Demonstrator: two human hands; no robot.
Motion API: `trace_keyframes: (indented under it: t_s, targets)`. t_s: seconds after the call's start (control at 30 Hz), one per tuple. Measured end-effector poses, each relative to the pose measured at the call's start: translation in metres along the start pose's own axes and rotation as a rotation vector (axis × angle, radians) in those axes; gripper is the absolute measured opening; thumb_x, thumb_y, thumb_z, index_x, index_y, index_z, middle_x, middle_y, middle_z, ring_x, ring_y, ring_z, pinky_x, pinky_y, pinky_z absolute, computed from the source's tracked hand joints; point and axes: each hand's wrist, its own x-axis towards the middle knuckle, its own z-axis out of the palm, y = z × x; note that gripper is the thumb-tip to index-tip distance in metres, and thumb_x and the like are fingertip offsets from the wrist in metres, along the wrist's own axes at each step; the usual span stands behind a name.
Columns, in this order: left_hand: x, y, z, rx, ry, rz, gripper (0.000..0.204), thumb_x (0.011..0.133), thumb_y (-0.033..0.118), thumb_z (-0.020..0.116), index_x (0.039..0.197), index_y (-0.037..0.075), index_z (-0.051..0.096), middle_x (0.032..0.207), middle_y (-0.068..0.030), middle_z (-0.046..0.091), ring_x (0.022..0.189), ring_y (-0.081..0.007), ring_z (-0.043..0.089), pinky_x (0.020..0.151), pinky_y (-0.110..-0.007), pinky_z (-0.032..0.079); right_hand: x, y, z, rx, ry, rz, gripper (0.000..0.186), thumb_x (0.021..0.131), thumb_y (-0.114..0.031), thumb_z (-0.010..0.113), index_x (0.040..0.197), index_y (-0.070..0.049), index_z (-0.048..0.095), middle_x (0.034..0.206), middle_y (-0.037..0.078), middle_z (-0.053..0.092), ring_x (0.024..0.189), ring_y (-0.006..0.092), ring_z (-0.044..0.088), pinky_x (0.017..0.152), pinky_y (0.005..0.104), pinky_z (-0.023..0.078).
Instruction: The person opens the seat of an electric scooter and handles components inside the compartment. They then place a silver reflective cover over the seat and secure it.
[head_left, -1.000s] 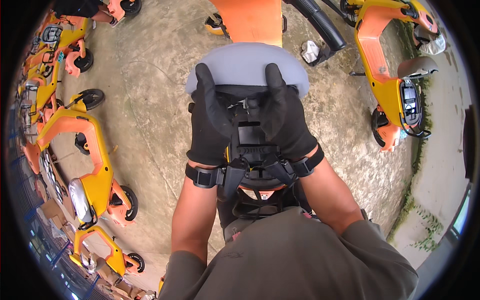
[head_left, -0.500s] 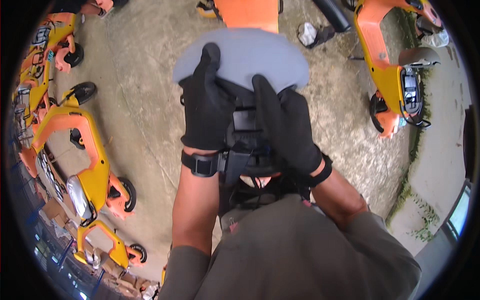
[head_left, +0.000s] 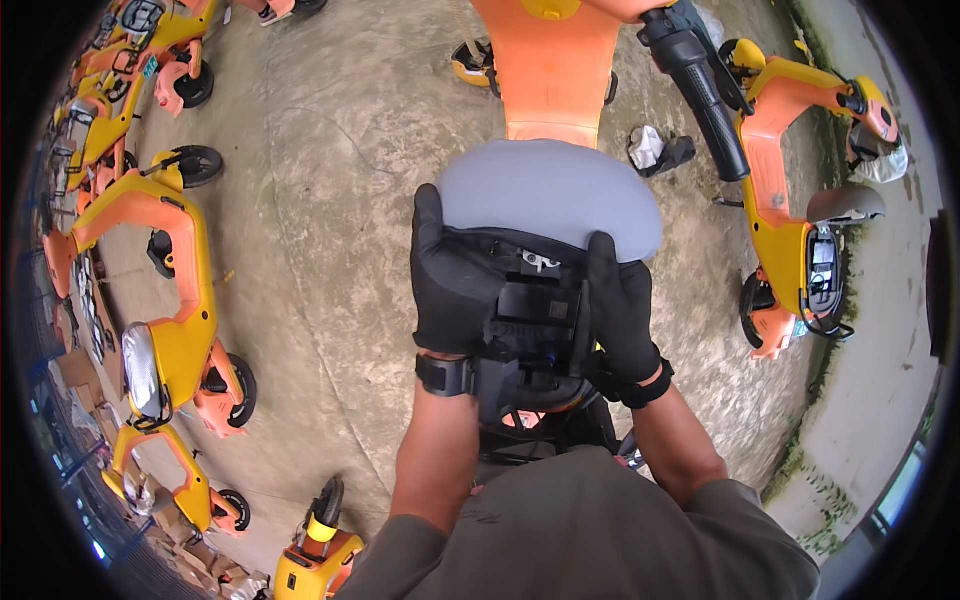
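A grey scooter seat (head_left: 550, 195) is raised in front of me, with its dark underside edge toward my body. At its left edge, my left hand (head_left: 450, 285), in a black glove, grips the rim with the thumb up along the side. On the right, my black-gloved right hand (head_left: 625, 305) holds the rim, its thumb against the grey cover. Between the hands a black compartment (head_left: 535, 315) shows below the seat, with a small metal latch (head_left: 540, 260) at its far end. The fingers under the seat are mostly hidden.
The scooter's orange body (head_left: 550, 75) extends ahead, with a black handlebar grip (head_left: 710, 110) at right. Other yellow-orange scooters stand at left (head_left: 195, 270) and right (head_left: 775, 180). A yellow helmet (head_left: 470, 65) and a dark-and-white cloth bundle (head_left: 660, 150) lie on the concrete floor.
The seat and both hands now appear lower and further right as the view shifts. More of the compartment and the metal latch has come into sight between the hands.
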Motion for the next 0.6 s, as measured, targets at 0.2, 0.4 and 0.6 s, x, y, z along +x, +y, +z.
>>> trace_keyframes:
  t_s: [0.2, 0.4, 0.6]
  targets:
    - [0.003, -0.006, 0.002, 0.084, 0.027, 0.037, 0.06, 0.097, 0.05, 0.041, 0.132, 0.003, 0.047, 0.13, -0.0151, 0.054, 0.118, -0.029, 0.052, 0.103, -0.046, 0.04, 0.01, 0.016, 0.002, -0.328, -0.181, -0.246, 0.014, 0.094, -0.01, 0.056, 0.101, 0.0, 0.062, 0.084, 0.0, 0.064, 0.078, 0.0073, 0.056, 0.065, 0.0231, 0.044]
    - [-0.005, -0.006, 0.003, 0.42, 0.072, 0.08, 0.057, 0.099, 0.049, 0.037, 0.128, 0.001, 0.048, 0.123, -0.0145, 0.059, 0.109, -0.0252, 0.06, 0.093, -0.039, 0.049, 0.024, 0.02, 0.018, -0.384, -0.085, -0.321, 0.008, 0.088, -0.004, 0.06, 0.094, 0.001, 0.061, 0.074, 0.002, 0.061, 0.066, 0.0066, 0.054, 0.056, 0.0236, 0.042]
    - [-0.008, -0.008, -0.009, 0.1, 0.031, 0.026, 0.05, 0.1, 0.041, 0.039, 0.128, 0.0, 0.048, 0.121, -0.0148, 0.059, 0.107, -0.0255, 0.06, 0.09, -0.036, 0.05, 0.035, 0.034, 0.018, -0.431, 0.113, -0.336, 0.01, 0.084, -0.004, 0.061, 0.091, 0.002, 0.058, 0.076, 0.003, 0.06, 0.059, 0.0085, 0.054, 0.048, 0.0252, 0.044]
